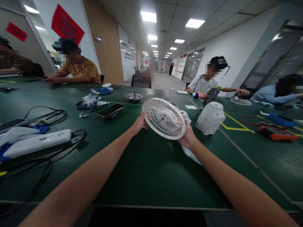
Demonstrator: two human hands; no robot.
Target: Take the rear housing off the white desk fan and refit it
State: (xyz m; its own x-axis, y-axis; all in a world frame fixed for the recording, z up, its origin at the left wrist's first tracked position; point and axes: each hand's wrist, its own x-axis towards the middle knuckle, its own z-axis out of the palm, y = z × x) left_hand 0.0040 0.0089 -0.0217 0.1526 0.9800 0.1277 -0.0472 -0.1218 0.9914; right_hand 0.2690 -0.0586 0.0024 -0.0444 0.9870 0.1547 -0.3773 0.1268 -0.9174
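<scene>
A round white fan grille (pixel 153 121) is held up, tilted, over the middle of the green table. My left hand (pixel 139 124) grips its left rim, thumb up along the edge. At the lower right rim, my right hand (pixel 187 137) is closed on it, the fingers partly hidden behind. A solid housing with slots sits at the grille's centre. Just behind it, partly covered, is another white slotted part (pixel 185 116). To the right stands a translucent white plastic housing (pixel 210 118) on the table.
A metal bowl (pixel 133 97), a phone (pixel 111 110) and gloves (pixel 91 103) lie beyond my left arm. At far left are a white power strip (pixel 40 143) and black cables. A red multimeter (pixel 276 134) lies right. Several people sit around the table.
</scene>
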